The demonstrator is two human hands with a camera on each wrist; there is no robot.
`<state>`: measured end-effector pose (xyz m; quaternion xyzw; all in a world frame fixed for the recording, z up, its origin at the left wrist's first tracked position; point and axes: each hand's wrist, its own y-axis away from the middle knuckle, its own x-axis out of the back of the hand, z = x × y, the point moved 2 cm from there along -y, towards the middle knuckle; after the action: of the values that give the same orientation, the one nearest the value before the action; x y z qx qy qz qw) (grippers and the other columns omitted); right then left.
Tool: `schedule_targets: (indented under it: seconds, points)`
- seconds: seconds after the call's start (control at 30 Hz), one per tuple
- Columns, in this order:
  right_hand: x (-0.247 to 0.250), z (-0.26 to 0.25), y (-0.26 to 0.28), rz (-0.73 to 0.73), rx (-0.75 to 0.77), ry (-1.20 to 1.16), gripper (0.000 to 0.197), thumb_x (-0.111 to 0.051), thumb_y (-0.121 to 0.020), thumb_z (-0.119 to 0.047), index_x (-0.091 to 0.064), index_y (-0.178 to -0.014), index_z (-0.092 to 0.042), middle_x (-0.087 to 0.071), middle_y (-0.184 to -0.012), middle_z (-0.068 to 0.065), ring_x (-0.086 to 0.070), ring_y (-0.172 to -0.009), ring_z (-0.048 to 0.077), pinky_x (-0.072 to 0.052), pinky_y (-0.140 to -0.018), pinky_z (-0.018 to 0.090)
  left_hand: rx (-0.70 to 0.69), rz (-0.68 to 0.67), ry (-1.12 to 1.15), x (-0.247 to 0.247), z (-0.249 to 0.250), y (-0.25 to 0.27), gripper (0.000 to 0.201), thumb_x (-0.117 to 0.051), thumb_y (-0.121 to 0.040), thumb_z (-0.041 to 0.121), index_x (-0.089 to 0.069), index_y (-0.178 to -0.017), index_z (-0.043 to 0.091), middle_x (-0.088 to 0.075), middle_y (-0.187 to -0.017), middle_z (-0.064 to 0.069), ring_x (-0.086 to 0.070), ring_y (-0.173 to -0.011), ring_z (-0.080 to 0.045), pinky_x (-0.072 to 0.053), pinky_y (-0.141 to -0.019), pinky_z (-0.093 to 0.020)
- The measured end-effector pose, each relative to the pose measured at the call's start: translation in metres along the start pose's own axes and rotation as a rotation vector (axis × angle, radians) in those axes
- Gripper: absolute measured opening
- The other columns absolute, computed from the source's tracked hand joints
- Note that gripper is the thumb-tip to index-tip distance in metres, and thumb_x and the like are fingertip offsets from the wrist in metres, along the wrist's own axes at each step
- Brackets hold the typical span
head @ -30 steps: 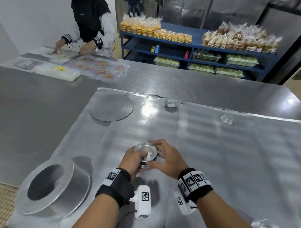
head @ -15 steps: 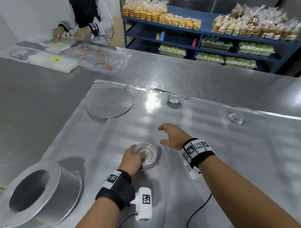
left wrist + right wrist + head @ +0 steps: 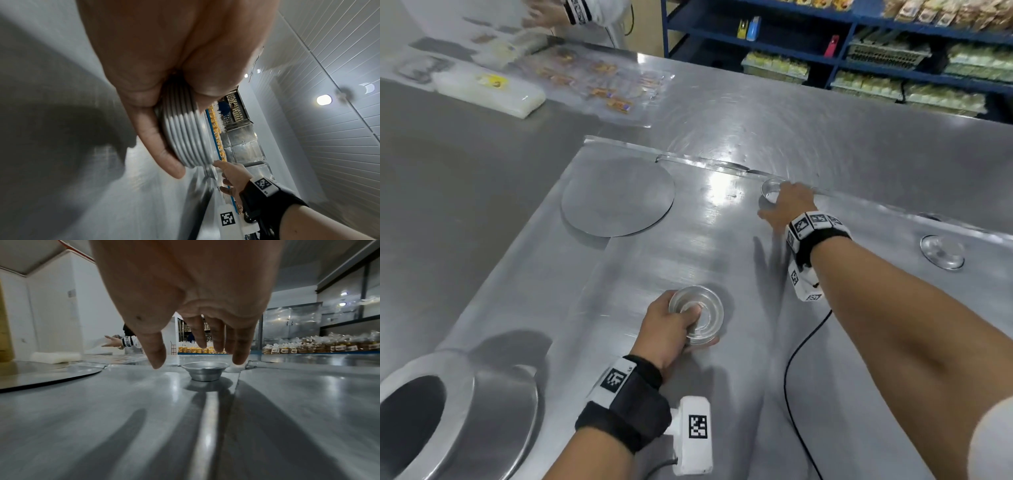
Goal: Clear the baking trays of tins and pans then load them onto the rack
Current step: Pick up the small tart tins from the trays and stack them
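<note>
While the right hand reaches out, the views read as follows.

Head view, left hand: left hand (image 3: 671,325) grips the stack of small tins (image 3: 697,313), thumb inside the top cup, fingers curled round the wall; stack sits near the front middle of the baking trays (image 3: 619,291). Judged reason: kept close and mouth up so the next tin can drop straight in.
Head view, right hand: right hand (image 3: 786,205) stretched to the single tin (image 3: 770,192) at the trays' far edge, beside the seam; whether it touches cannot be told from here.
Head view, still to clear: flat round disc (image 3: 618,197) far left, another small tin (image 3: 941,251) far right, large ring pan (image 3: 458,411) at near left corner on the table (image 3: 448,188).

Left wrist view, stack: nested rims (image 3: 185,141) ride evenly, pinched between thumb and fingers; stack axis upright, mouths up.

Right wrist view, fingers: fingers (image 3: 158,353) spread and nearly straight, holding nothing, tips poised either side of the tin (image 3: 205,371), apart from it.
Right wrist view, tin: upright, mouth up, flared rim on top, no long axis; judged ready for a rim pinch.
</note>
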<state>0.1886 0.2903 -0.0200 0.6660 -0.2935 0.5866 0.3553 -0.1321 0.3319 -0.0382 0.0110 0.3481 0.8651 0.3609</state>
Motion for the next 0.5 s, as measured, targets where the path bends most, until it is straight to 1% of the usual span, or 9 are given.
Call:
schedule_targets:
  seconds: [0.07, 0.17, 0.2, 0.27, 0.3, 0.33, 0.4, 0.43, 0.5]
  points:
    - [-0.01, 0.003, -0.02, -0.003, -0.071, -0.031, 0.07, -0.048, -0.078, -0.062, -0.053, -0.132, -0.018, -0.056, -0.13, 0.012, -0.053, -0.118, 0.034, -0.042, -0.099, 0.044, -0.003, 0.0, 0.005, 0.0, 0.003, -0.004, 0.018, -0.057, -0.096, -0.009, -0.061, -0.112, -0.001, -0.063, -0.111, -0.03, -0.068, -0.095, -0.045, -0.063, -0.066, -0.05]
    - [-0.019, 0.01, -0.043, -0.025, -0.145, -0.031, 0.078, -0.045, -0.073, -0.068, -0.049, -0.132, -0.016, -0.052, -0.13, 0.013, -0.049, -0.12, 0.038, -0.038, -0.104, 0.05, -0.006, -0.001, 0.012, 0.002, 0.005, -0.01, 0.021, -0.056, -0.096, -0.01, -0.06, -0.115, -0.003, -0.063, -0.115, -0.033, -0.067, -0.089, -0.039, -0.063, -0.064, -0.048]
    - [-0.012, 0.006, -0.037, -0.034, -0.149, -0.021, 0.074, -0.045, -0.072, -0.067, -0.052, -0.128, -0.019, -0.054, -0.127, 0.012, -0.051, -0.118, 0.038, -0.039, -0.103, 0.051, -0.005, 0.002, 0.015, 0.003, 0.006, -0.01, 0.022, -0.056, -0.096, -0.01, -0.059, -0.116, -0.003, -0.062, -0.117, -0.033, -0.068, -0.089, -0.039, -0.063, -0.064, -0.047]
    - [-0.003, 0.004, -0.031, -0.054, -0.153, -0.038, 0.041, -0.055, -0.08, -0.056, -0.057, -0.103, -0.023, -0.056, -0.121, 0.009, -0.054, -0.114, 0.036, -0.043, -0.1, 0.047, -0.003, 0.009, 0.017, 0.006, 0.006, -0.01, 0.021, -0.056, -0.096, -0.009, -0.059, -0.116, -0.002, -0.061, -0.12, -0.033, -0.067, -0.09, -0.039, -0.063, -0.064, -0.046]
    - [-0.003, 0.004, -0.028, -0.07, -0.153, -0.059, 0.028, -0.061, -0.083, -0.05, -0.053, -0.092, -0.024, -0.055, -0.12, 0.009, -0.054, -0.113, 0.034, -0.043, -0.1, 0.046, -0.003, 0.01, 0.016, 0.008, 0.006, -0.01, 0.021, -0.056, -0.096, -0.009, -0.059, -0.116, -0.002, -0.061, -0.12, -0.033, -0.067, -0.091, -0.039, -0.063, -0.064, -0.046]
    - [-0.002, 0.005, -0.027, -0.063, -0.155, -0.079, 0.032, -0.065, -0.082, -0.05, -0.052, -0.093, -0.023, -0.055, -0.118, 0.01, -0.054, -0.113, 0.034, -0.045, -0.1, 0.046, -0.004, 0.007, 0.017, 0.01, 0.006, -0.01, 0.021, -0.056, -0.096, -0.009, -0.059, -0.115, -0.001, -0.061, -0.12, -0.032, -0.067, -0.091, -0.039, -0.063, -0.065, -0.046]
    - [-0.002, 0.004, -0.02, -0.05, -0.194, -0.134, 0.073, -0.073, -0.07, -0.057, -0.052, -0.119, -0.007, -0.06, -0.117, 0.013, -0.058, -0.111, 0.034, -0.049, -0.094, 0.042, -0.006, 0.003, 0.019, 0.012, 0.006, -0.006, 0.02, -0.056, -0.096, -0.009, -0.06, -0.114, 0.0, -0.063, -0.115, -0.03, -0.068, -0.09, -0.038, -0.063, -0.065, -0.047]
    - [-0.001, 0.0, -0.015, -0.053, -0.198, -0.184, 0.087, -0.076, -0.066, -0.058, -0.05, -0.126, -0.001, -0.062, -0.115, 0.014, -0.061, -0.108, 0.033, -0.05, -0.087, 0.037, -0.008, 0.003, 0.017, 0.013, 0.006, -0.004, 0.02, -0.056, -0.096, -0.01, -0.06, -0.112, 0.001, -0.064, -0.111, -0.027, -0.068, -0.089, -0.037, -0.063, -0.065, -0.047]
    - [-0.002, -0.005, -0.004, -0.063, -0.166, -0.25, 0.093, -0.082, -0.062, -0.058, -0.052, -0.127, 0.002, -0.065, -0.117, 0.014, -0.063, -0.107, 0.031, -0.049, -0.077, 0.03, -0.01, 0.001, 0.011, 0.015, 0.005, 0.001, 0.02, -0.056, -0.096, -0.01, -0.06, -0.111, 0.002, -0.064, -0.105, -0.023, -0.067, -0.088, -0.037, -0.064, -0.064, -0.048]
